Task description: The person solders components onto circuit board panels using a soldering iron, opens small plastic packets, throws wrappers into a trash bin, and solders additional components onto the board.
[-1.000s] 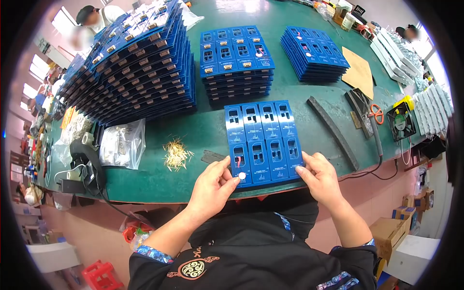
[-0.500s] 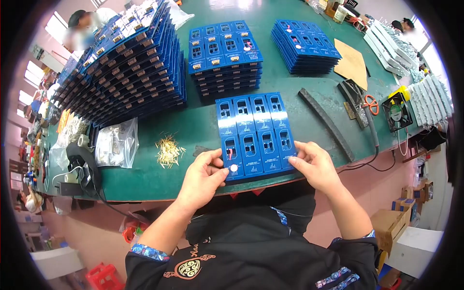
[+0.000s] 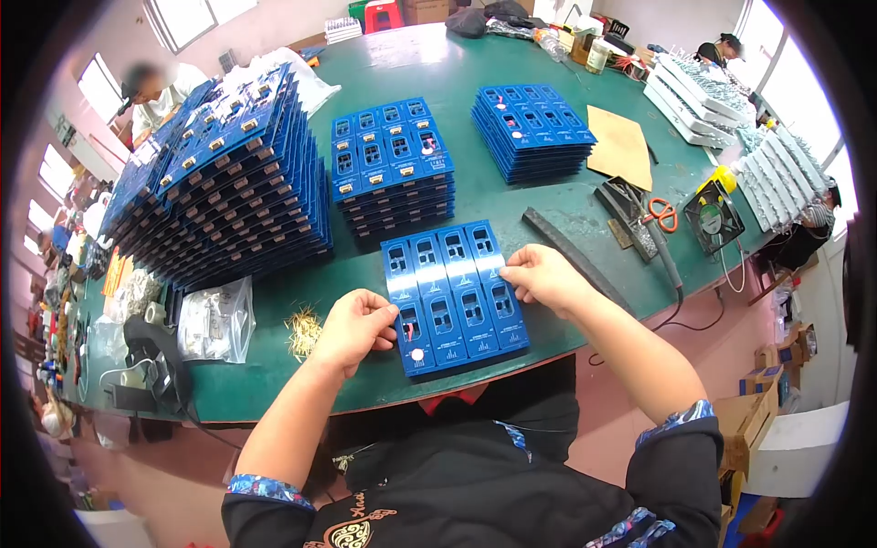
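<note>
Panel between two hands at near bench edge

Green workbench carries all items noted. Tall stack of blue boards stands to the left; medium stack sits beyond the panel, with low stack farther right. Panel appears to lie flat near the front edge, between a dark strip and a pile of thin straw-coloured pieces.

Step in hand, as judged: steadying or adjusting the panel. Any lift from this pose would call for firmer purchase on both sides.

Hands are apart. Left hand has bent fingers and thumb at the left edge; right hand reaches higher, forearm slanting inward, fingertips at the right edge. Contact appears light; grip force cannot be told. White round spot marks the panel's near-left corner.
</note>
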{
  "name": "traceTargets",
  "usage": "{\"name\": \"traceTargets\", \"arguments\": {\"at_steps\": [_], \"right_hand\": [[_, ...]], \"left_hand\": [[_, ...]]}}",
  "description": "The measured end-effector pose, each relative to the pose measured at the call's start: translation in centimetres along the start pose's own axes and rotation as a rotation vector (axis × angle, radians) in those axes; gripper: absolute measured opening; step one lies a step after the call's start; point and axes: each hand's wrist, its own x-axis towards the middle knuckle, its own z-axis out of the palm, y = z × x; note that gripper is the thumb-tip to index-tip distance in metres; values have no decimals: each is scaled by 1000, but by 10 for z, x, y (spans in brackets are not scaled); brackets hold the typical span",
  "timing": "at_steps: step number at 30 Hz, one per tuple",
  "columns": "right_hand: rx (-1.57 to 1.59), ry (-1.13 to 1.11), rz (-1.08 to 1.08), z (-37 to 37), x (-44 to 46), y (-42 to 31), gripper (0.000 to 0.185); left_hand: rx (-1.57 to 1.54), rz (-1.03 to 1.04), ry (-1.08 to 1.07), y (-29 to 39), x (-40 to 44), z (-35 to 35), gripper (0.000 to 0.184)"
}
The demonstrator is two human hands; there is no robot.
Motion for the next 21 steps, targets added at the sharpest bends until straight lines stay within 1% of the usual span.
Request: {"name": "traceTargets", "arguments": {"at_steps": [4,11,14,16,18,21], "right_hand": [[65,-48,40,-2,8,-2,20],[92,-94,82,-2,8,-8,12],[61,-127,144,-6,14,-11,8],[111,-144,184,-7,19,-10,7],[163,-189,212,-10,13,-17,6],[183,-208,182,-13,16,-12,7]], "left_hand": [[-10,-11,24,4,2,3,16],[12,-1,-2,2,6,2,13],[29,-14,-15,3,9,1,12],[36,-27,-23,7,8,1,11],[-2,-53,-45,9,8,-2,10],[-68,-90,-57,9,13,-4,10]]}}
